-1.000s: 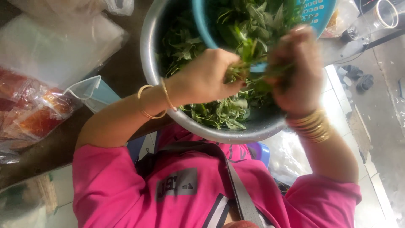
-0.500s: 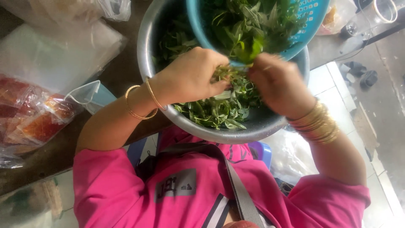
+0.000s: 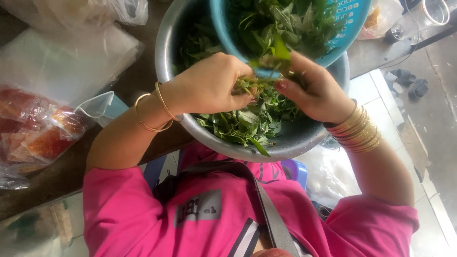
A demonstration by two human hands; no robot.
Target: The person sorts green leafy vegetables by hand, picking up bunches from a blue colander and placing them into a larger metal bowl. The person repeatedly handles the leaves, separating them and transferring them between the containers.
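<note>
A big metal bowl [image 3: 304, 138] in the upper middle of the frame held many picked green leaves [image 3: 238, 123], and the blue basket [image 3: 350, 19] above it was full too, so lots was left. The left hand [image 3: 209, 85] and right hand [image 3: 314, 88] were both closed on one leafy sprig [image 3: 259, 81].

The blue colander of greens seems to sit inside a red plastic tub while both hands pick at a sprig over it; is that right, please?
Not quite: the head view shows the blue colander sitting in a silver metal bowl, not a red tub. The left hand and right hand do pick at a sprig over it.
</note>
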